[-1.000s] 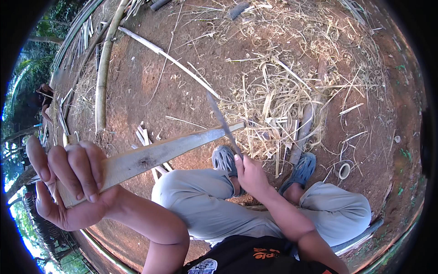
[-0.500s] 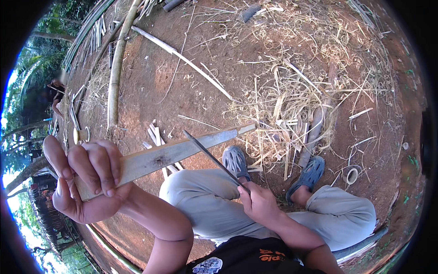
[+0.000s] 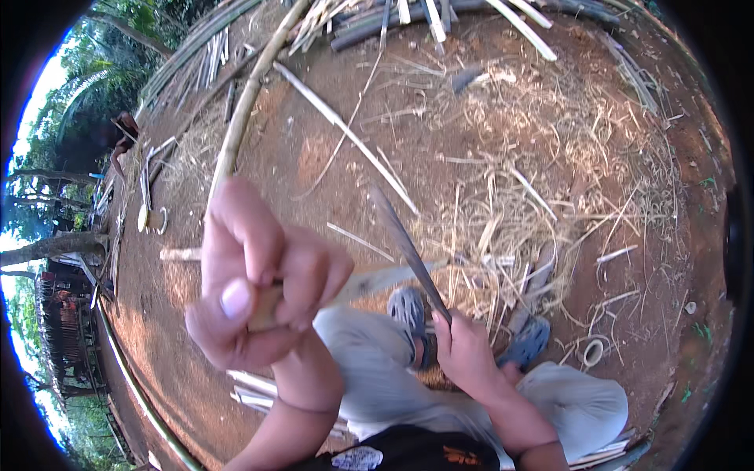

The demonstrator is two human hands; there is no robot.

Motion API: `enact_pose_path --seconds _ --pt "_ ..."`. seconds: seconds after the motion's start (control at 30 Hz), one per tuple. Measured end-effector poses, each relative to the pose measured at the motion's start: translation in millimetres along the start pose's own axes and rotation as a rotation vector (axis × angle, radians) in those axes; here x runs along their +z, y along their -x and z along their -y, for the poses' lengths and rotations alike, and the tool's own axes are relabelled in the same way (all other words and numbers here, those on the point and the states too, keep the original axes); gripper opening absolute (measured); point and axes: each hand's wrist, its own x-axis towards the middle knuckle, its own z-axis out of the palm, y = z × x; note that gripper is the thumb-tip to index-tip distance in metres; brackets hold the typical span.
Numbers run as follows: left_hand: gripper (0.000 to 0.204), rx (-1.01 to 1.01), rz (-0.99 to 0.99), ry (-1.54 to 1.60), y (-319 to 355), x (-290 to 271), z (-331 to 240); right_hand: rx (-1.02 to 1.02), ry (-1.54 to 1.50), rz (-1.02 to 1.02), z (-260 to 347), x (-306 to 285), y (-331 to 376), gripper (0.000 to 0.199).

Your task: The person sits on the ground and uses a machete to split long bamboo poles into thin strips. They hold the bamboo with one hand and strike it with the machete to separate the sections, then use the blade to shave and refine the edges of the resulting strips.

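My left hand [image 3: 263, 286], raised close to the camera, is closed around the end of a flat, tapering wooden slat [image 3: 385, 280] with a greyish face. Motion blurs the slat, and its near part is hidden behind my fingers. In my right hand [image 3: 470, 357], over my lap, is a slim knife [image 3: 412, 255] with a dark blade. Its blade points up and away, crossing in front of the slat's far part; the handle is covered by my fingers. Below are my bent knees [image 3: 369, 353] and grey clogs [image 3: 407, 312].
Curly shavings [image 3: 518, 212] lie heaped beyond my feet. A long bamboo pole [image 3: 250, 102] and a thin pale stick [image 3: 345, 133] lie on the dirt ahead. A bamboo ring [image 3: 593, 351] sits at right. Another person [image 3: 124, 135] is at far left.
My left hand has moved right and turned, so the slat now shows foreshortened. The knife has shifted slightly right and shows more of its blade. The view has tilted farther ahead.
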Motion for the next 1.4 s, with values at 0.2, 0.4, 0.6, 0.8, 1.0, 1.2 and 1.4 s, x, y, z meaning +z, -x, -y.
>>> enact_pose_path --seconds 0.2,0.4,0.6,0.8,1.0,1.2,1.4 --pt "0.023 -0.008 -0.006 0.053 -1.0 6.3 7.6 0.078 0.115 0.024 -11.7 12.9 0.1 0.021" --pt "0.021 0.015 -0.078 -0.014 10.2 -4.5 3.7 -0.004 0.196 -0.021 -20.8 13.7 1.9 0.027" --pt "0.022 0.013 -0.044 -0.008 -0.8 0.3 4.5 0.271 0.238 0.099 -126.4 47.7 6.0 0.036" --pt "0.021 0.046 -0.061 -0.055 4.1 8.2 2.8 0.009 0.077 -0.013 -30.7 20.9 4.6 0.025" --pt "0.019 0.07 0.027 -0.072 2.7 0.8 3.7 0.295 0.046 0.09 -111.1 55.9 3.6 0.035" --pt "0.018 0.062 0.015 -0.099 3.7 -5.4 3.4 0.145 0.08 -0.002 -97.5 55.0 -0.6 0.036" --pt "0.016 0.139 -0.114 -0.124 6.6 -13.3 6.8 0.296 0.131 0.048 -116.3 69.6 -13.9 0.037"
